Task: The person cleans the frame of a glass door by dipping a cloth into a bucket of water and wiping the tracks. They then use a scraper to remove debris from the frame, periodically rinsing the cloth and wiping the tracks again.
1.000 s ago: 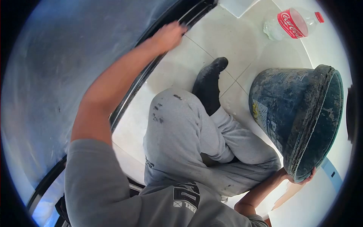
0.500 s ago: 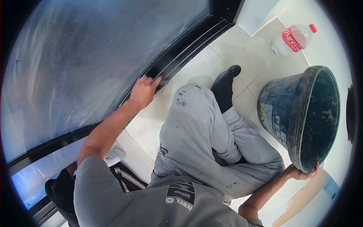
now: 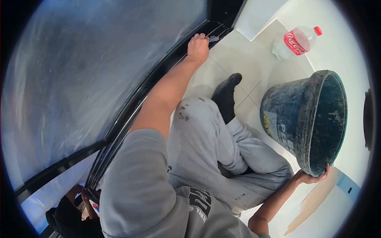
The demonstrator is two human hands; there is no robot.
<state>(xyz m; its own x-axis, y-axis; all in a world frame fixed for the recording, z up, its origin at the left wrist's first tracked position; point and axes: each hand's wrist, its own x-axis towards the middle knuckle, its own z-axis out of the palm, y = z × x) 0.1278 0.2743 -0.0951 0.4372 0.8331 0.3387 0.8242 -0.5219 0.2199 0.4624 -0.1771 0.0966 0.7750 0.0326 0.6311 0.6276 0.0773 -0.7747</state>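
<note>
- Left hand [image 3: 197, 48]: set down on the black track [image 3: 155, 80] near its far corner, arm stretched forward; fingers curled and bunched together over a pale crumpled scrap [image 3: 213, 38], part of which shows beyond the fingertips. What the scrap is made of, I cannot tell from where I stand.
- Right hand [image 3: 311, 178]: bent around the lowest part of the bucket's rim, fingers closed on it, with one fingertip showing at the mouth.
- Bucket [image 3: 287, 113]: dark, stained, tipped on its side to the person's right, mouth facing away from the legs; whether its base bears on the floor, I cannot tell.
- Glass panel [image 3: 99, 67]: hazy, bordering the track on the left.
- Bottle [image 3: 296, 41]: clear, red-capped and red-labelled, beyond the bucket and near the wall [image 3: 345, 47].
- Person: seated on the tiled floor [image 3: 250, 65] in spotted grey trousers [image 3: 198, 135], legs crossed, a black-socked foot [image 3: 226, 95] between track and bucket.
</note>
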